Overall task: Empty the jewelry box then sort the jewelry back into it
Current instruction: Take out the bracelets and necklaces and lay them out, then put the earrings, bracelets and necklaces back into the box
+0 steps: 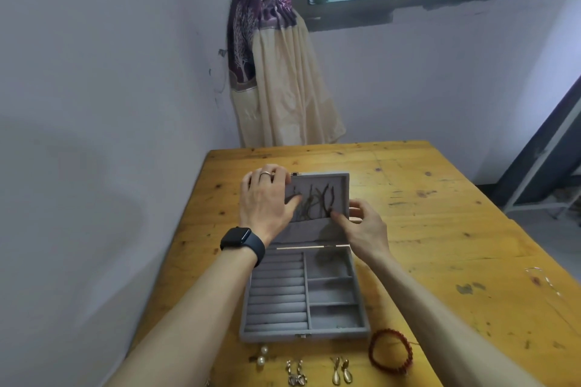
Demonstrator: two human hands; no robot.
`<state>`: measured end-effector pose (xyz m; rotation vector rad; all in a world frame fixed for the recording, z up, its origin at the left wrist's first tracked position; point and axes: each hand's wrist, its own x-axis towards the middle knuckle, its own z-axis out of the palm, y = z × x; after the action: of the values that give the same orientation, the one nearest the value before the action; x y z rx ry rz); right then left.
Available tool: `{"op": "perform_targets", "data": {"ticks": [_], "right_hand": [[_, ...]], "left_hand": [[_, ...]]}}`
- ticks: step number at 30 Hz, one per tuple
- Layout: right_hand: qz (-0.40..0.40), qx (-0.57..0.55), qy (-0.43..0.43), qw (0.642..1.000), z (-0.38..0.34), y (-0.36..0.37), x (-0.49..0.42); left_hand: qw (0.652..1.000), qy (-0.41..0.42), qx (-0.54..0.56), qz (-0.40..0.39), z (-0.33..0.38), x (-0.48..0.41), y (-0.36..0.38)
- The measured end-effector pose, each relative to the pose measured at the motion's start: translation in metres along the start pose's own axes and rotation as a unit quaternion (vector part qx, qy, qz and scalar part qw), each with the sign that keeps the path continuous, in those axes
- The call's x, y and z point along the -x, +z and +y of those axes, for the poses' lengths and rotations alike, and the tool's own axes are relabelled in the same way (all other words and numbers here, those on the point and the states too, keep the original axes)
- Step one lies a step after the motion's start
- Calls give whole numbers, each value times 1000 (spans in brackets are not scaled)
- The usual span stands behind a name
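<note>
Left hand: fingers curled over raised lid of grey velvet jewelry box.
Right hand: pinches the lid's right edge.

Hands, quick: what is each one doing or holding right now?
Left hand: grips the top left corner of the jewelry box lid.
Right hand: pinches the lid's right edge, fingers by the necklaces.
</note>
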<state>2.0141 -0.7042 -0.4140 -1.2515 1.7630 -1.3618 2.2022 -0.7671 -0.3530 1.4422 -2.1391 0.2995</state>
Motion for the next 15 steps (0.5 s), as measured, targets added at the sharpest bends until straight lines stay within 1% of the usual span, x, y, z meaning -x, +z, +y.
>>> {"op": "perform_targets", "data": {"ticks": [5,8,12,15], "right_hand": [[-26,-12,17,999,-6,-18,9],[-13,-6,14,1000,-8,-40,25],[3,-19,9,1000,-4,-81,65],[26,-36,14,999,6,-114,105]], "left_hand": [[999,24,21,-1,3,7,-11],[998,35,47,6,10,19,-22],[992,39,121,15,34,55,-37],[984,52,167,-13,55,90,-44]]}}
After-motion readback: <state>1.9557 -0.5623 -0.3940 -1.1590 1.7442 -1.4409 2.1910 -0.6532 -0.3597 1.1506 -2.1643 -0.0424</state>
